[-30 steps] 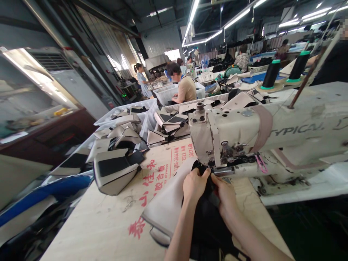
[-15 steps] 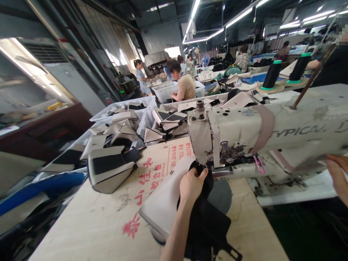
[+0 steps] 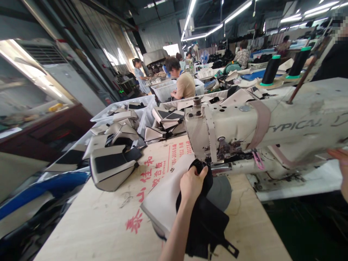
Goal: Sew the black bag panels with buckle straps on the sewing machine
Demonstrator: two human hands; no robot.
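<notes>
The left hand (image 3: 191, 183) pinches the black-and-beige fabric piece (image 3: 208, 217) at the cream metal sewing machine (image 3: 231, 121), presumably steadying it; the right hand's (image 3: 341, 161) grip I cannot tell.

Tube lights (image 3: 238, 12) and a glaring window (image 3: 172, 49) break the dimness around you, as distortion stretches your view's soft edges.

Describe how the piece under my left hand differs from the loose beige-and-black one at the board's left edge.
The held piece has my left hand on it at the sewing machine; the loose piece lies with no hand on it.
The held piece spreads a wide black flap with a slotted tab; the loose piece shows a boxier shape with a dark panel framed in beige.
Both combine beige and dark material.
</notes>
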